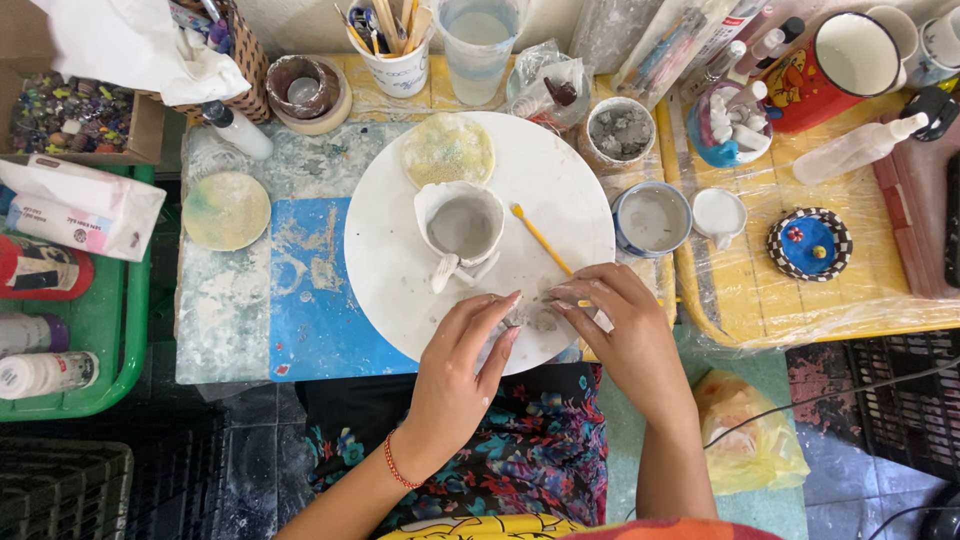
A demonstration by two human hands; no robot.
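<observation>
Left hand (462, 372): fingers together, tips pressing a small grey clay piece (527, 316), steadying it.
Right hand (618, 335): fingertips curled, pinching the same piece from the opposite side.
Clay piece: between both hands, on the near edge of the white round board (560, 190).
Clay cup (462, 225): just beyond the left hand, upright, loose handle beside it.
Yellow brush (540, 238): beyond the right hand, laid aside within reach.
Slip bowl (651, 218): past the right hand, on the counter (300, 310).

A white-and-pink tissue packet (80, 208) lies far left, above red and white labelled bottles (40, 340).
</observation>
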